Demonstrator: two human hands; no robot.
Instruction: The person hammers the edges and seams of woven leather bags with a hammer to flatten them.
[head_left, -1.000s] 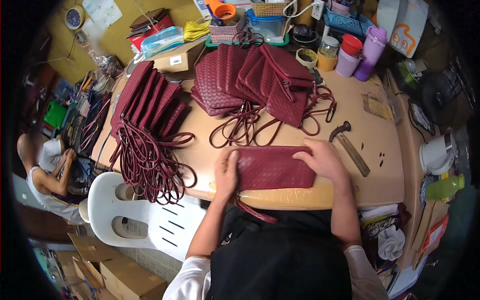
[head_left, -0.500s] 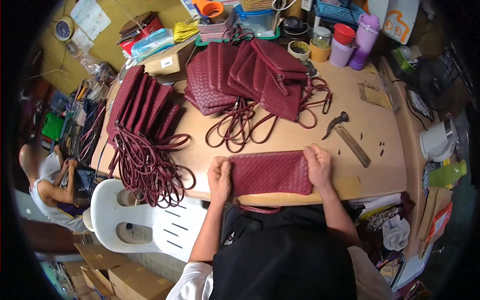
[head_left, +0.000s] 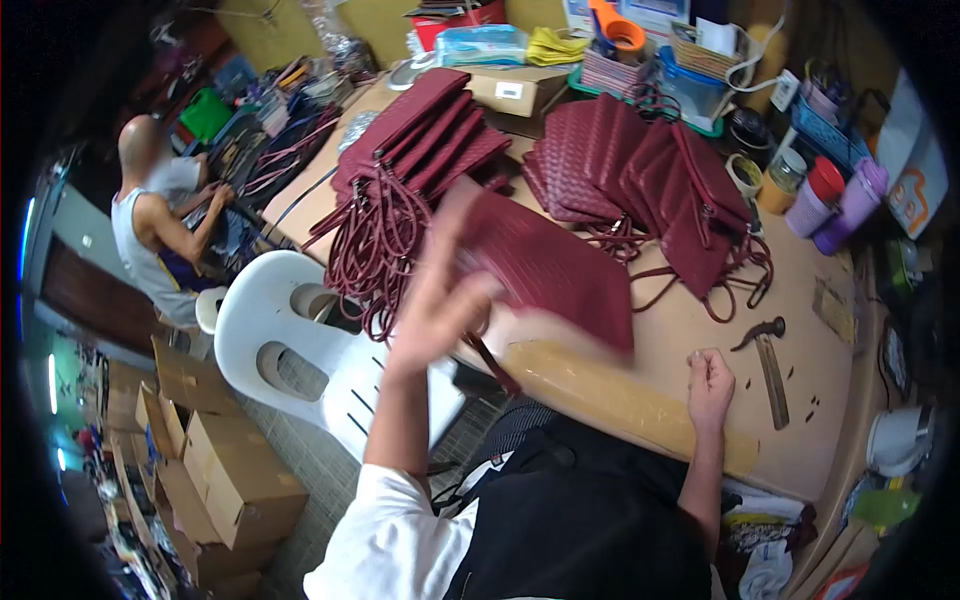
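Note:
A dark red woven pouch point(head_left: 560, 265) is tilted over the table, its lower right corner smeared by motion. My left hand point(head_left: 435, 300) is at the pouch's left edge, thumb in front. Its fingers are blurred, but it appears to grip the pouch there. A dark red strap point(head_left: 492, 365) hangs below that hand. My right hand point(head_left: 710, 388) is apart from the pouch, near the table's front edge, its fingers curled with nothing visible in them. To its right lies a hammer point(head_left: 768, 370) with a wooden handle.
Matching pouches with looped straps form a left pile point(head_left: 425, 135) and a right pile point(head_left: 640, 175) on the table point(head_left: 670, 335). A white chair point(head_left: 265, 330) stands left, beside cardboard boxes point(head_left: 235, 480). Another person point(head_left: 165, 230) sits farther back. Cups point(head_left: 815, 200) stand at the back right.
The pouch was held level by both hands at the table's front edge. My left hand and the pouch have moved toward the left pile; my right hand has let go. The view has turned left.

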